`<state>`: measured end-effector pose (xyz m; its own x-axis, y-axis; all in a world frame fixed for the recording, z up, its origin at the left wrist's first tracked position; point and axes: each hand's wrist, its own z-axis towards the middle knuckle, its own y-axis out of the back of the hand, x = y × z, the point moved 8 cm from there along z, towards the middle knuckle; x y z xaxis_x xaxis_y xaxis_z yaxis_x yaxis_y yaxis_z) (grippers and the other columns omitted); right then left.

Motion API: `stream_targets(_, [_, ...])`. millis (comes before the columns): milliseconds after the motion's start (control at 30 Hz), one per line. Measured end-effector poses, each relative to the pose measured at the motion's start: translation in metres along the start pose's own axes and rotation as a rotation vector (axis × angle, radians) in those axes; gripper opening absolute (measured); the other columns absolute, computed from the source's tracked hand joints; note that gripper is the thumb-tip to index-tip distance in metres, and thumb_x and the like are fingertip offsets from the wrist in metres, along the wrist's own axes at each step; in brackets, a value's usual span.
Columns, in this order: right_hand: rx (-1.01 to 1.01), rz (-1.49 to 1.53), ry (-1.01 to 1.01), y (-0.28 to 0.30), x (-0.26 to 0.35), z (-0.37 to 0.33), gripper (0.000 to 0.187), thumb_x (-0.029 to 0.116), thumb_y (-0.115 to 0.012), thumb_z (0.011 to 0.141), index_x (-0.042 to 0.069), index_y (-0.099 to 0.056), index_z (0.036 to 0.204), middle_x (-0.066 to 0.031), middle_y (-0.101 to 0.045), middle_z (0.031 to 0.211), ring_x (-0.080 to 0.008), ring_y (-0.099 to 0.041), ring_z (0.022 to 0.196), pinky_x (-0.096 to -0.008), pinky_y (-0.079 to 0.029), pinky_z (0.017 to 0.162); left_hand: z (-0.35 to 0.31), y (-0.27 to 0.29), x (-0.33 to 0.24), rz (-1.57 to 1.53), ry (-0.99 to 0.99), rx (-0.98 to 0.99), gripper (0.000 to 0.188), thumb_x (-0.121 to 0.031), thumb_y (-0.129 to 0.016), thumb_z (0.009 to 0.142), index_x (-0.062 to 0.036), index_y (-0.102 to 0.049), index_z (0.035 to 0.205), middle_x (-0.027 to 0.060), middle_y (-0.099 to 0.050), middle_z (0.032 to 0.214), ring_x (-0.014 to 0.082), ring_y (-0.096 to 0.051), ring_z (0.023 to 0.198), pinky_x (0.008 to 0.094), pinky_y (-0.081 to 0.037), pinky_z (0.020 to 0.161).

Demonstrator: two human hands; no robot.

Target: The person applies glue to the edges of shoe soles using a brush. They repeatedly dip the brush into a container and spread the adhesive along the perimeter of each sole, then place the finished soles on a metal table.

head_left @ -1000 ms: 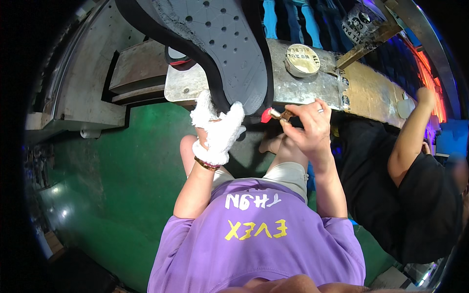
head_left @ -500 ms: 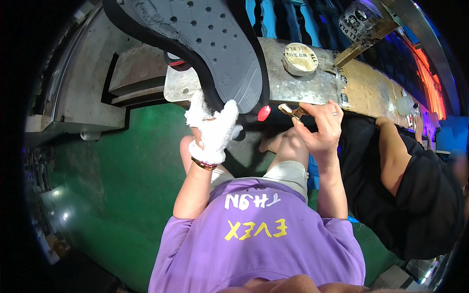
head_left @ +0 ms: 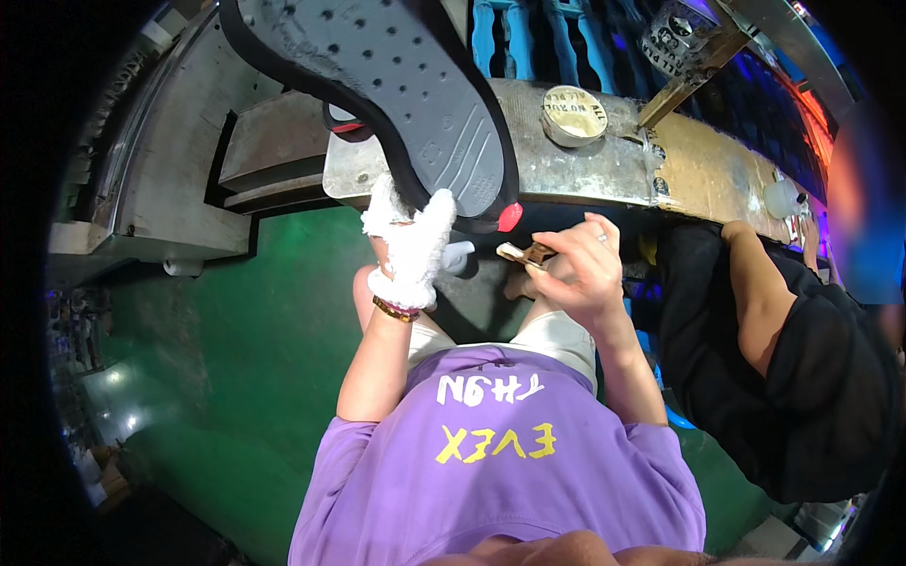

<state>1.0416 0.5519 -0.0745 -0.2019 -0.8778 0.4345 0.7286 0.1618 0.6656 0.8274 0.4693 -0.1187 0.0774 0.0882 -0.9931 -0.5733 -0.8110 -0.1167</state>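
Note:
A large shoe sole [head_left: 415,99], grey and dotted with small holes inside a raised black rim, fills the top of the view. My left hand [head_left: 412,241], in a white fabric glove, grips its near end from below, thumb up along the rim. A small red tab [head_left: 510,217] sticks out at that end. Just right of it, my bare right hand [head_left: 583,269] pinches a short brown tool with a flat whitish tip [head_left: 512,252]. The tip points left, below the red tab and apart from the sole.
A round tub [head_left: 574,118] of pale stuff stands on the metal bench [head_left: 538,174]. Another red-and-black piece [head_left: 342,123] lies behind the sole. On the right sits a person in black [head_left: 774,377], beside a cardboard-covered stretch [head_left: 717,174] with a white bottle [head_left: 781,200].
My right hand has moved left and slightly down, bringing the brown tool closer to the near end of the sole. The sole and my left hand have barely shifted.

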Motion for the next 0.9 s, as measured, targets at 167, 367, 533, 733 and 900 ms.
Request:
stream_targets(167, [-0.269,0.191,-0.28,0.036,-0.042,-0.036,0.033,0.003,-0.08,0.072,0.001,-0.072,0.104,-0.0094,-0.069,0.088,-0.0252,-0.064,0.085,-0.037,-0.047,0.089,0.027,0.003,-0.015,-0.086,0.058,0.024,0.025,-0.015,-0.071,0.09,-0.0044,-0.069,0.113,-0.0022,-0.062,0.077,0.0089,-0.054,0.055,0.024,-0.047,0.045])
stream_targets(367, [-0.293,0.304,-0.523,0.014,-0.066,-0.083,0.027,0.003,-0.076,0.079,0.001,-0.072,0.106,-0.0083,-0.066,0.089,-0.0217,-0.062,0.085,-0.034,-0.049,0.082,0.05,0.028,0.009,-1.125,0.821,0.587,0.043,-0.037,-0.071,0.088,-0.004,-0.064,0.114,0.0047,-0.064,0.076,0.0139,-0.054,0.05,0.0282,-0.045,0.045])
stream_targets(533, [-0.209,0.229,-0.519,-0.005,-0.057,-0.1,0.026,0.007,-0.077,0.078,0.002,-0.073,0.103,-0.0076,-0.067,0.088,-0.0225,-0.062,0.084,-0.0364,-0.05,0.08,0.055,0.045,-0.001,-1.118,0.67,0.536,0.048,-0.038,-0.067,0.091,-0.0005,-0.059,0.12,0.0072,-0.064,0.085,0.0127,-0.053,0.051,0.027,-0.045,0.044])
stream_targets(733, [-0.204,0.269,-0.602,-0.015,-0.06,-0.113,0.027,0.008,-0.079,0.08,0.001,-0.074,0.105,-0.0098,-0.07,0.094,-0.0214,-0.066,0.086,-0.0335,-0.053,0.08,0.022,0.021,-0.025,-0.883,0.621,0.589,0.037,-0.041,-0.058,0.098,-0.0045,-0.064,0.102,0.001,-0.054,0.062,0.0139,-0.045,0.041,0.0293,-0.039,0.043])
stream_targets(900, [-0.129,0.416,-0.791,-0.082,-0.101,-0.183,0.028,0.019,-0.08,0.082,0.002,-0.074,0.102,-0.0105,-0.07,0.087,-0.0237,-0.068,0.083,-0.0362,-0.056,0.079,-0.034,-0.014,-0.014,0.012,0.301,0.305,0.008,-0.01,-0.063,0.091,-0.0103,-0.062,0.099,-0.0033,-0.055,0.071,0.0058,-0.048,0.048,0.0204,-0.039,0.041])
